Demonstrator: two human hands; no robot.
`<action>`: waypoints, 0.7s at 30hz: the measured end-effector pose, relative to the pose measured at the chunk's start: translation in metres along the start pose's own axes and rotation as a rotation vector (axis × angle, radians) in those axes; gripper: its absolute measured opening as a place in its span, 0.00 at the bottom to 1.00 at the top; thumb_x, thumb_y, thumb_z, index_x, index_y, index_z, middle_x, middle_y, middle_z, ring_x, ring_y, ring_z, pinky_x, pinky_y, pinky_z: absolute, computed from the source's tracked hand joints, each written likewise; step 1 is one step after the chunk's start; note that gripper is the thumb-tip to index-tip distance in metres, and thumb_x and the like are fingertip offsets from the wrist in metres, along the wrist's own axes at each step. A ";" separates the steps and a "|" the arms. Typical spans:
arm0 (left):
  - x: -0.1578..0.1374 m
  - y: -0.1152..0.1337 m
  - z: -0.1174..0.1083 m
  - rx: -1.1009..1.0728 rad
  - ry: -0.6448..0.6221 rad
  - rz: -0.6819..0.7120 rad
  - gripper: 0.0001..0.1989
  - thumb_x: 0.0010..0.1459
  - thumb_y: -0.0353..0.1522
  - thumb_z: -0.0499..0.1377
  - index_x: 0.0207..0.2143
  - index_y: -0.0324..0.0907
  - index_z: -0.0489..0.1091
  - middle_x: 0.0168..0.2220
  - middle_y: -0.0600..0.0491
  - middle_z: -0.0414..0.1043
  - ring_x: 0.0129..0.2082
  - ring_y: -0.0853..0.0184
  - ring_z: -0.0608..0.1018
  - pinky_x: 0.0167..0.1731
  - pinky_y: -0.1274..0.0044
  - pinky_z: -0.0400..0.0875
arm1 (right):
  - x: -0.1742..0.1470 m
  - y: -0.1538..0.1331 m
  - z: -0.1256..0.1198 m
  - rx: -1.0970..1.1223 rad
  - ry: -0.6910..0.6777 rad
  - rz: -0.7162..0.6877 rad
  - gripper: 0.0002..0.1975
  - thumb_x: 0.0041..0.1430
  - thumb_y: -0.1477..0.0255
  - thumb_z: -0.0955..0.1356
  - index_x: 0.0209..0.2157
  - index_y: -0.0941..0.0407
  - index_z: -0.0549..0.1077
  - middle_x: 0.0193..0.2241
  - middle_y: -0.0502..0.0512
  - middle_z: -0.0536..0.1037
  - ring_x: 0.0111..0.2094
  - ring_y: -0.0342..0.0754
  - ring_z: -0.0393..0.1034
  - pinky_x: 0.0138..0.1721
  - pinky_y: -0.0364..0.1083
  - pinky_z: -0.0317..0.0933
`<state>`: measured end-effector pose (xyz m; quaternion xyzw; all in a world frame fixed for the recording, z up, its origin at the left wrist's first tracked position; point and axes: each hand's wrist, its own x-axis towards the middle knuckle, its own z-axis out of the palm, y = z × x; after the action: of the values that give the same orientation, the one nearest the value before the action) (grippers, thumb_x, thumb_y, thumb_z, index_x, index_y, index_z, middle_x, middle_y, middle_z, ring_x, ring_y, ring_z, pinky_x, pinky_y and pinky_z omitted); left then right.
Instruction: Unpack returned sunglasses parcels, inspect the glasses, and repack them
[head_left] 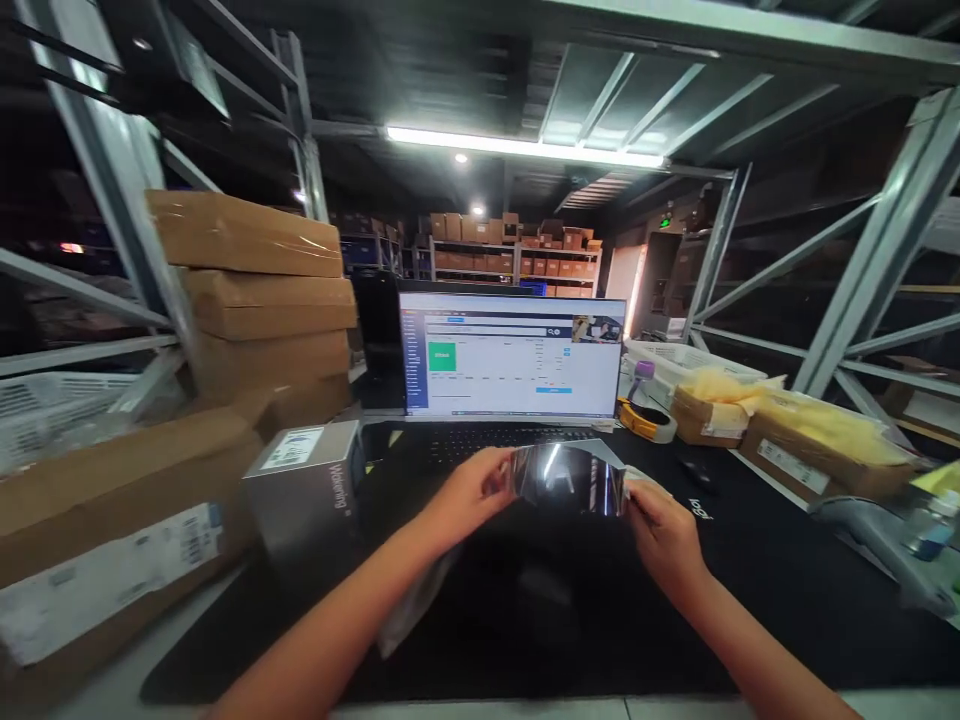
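A glossy, dark, flat package [570, 482] with a mirror-like surface is held up between my two hands, above the black desk mat [540, 630]. My left hand [476, 490] grips its left end with the fingers closed. At the right end, my right hand [667, 525] pinches the edge between thumb and fingers. Light reflections cover the package, so its exact kind does not show. Under my left forearm lies a pale, see-through plastic bag [412, 610], partly hidden by the arm. Just behind the package sits a black keyboard [465, 442].
A lit monitor [510, 390] stands ahead. On the left are a grey "Wakening" box [307, 500], a labelled carton [150, 500] and stacked cartons [262, 300]. To the right are a mouse [697, 475], a tape roll [649, 422], boxes with yellow packets [832, 430] and a scanner [877, 545].
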<state>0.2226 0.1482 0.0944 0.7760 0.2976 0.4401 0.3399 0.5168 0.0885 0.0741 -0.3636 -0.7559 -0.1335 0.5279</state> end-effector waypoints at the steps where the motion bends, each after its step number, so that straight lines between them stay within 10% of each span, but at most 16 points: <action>1: -0.001 0.004 -0.001 -0.075 -0.017 -0.024 0.10 0.55 0.36 0.65 0.39 0.41 0.75 0.34 0.52 0.75 0.30 0.69 0.76 0.28 0.79 0.68 | 0.005 0.001 0.010 0.010 -0.003 0.017 0.11 0.70 0.72 0.61 0.37 0.54 0.75 0.34 0.54 0.80 0.36 0.48 0.76 0.37 0.44 0.68; 8: 0.018 0.003 -0.042 -0.347 0.374 -0.123 0.27 0.54 0.56 0.61 0.28 0.39 0.67 0.21 0.55 0.69 0.13 0.73 0.68 0.12 0.82 0.56 | -0.002 0.031 0.042 0.068 -0.076 0.267 0.21 0.67 0.60 0.65 0.57 0.54 0.67 0.44 0.58 0.77 0.36 0.49 0.76 0.40 0.49 0.72; 14: 0.032 0.015 -0.103 -0.629 0.864 -0.124 0.19 0.61 0.44 0.63 0.29 0.37 0.65 0.20 0.58 0.65 0.13 0.80 0.63 0.13 0.87 0.51 | -0.038 0.082 0.047 -0.085 -0.098 0.159 0.18 0.68 0.58 0.62 0.51 0.52 0.71 0.47 0.59 0.75 0.36 0.50 0.77 0.39 0.51 0.73; 21: 0.037 0.035 -0.120 -0.921 0.954 -0.085 0.14 0.69 0.33 0.54 0.29 0.36 0.65 0.20 0.58 0.61 0.13 0.83 0.58 0.14 0.89 0.49 | -0.059 0.127 0.061 -0.127 -0.109 0.100 0.19 0.65 0.56 0.63 0.51 0.51 0.73 0.48 0.58 0.77 0.43 0.56 0.77 0.35 0.52 0.75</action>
<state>0.1383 0.1874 0.1861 0.2593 0.2271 0.8039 0.4848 0.5724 0.1891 -0.0262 -0.4403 -0.7543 -0.1349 0.4679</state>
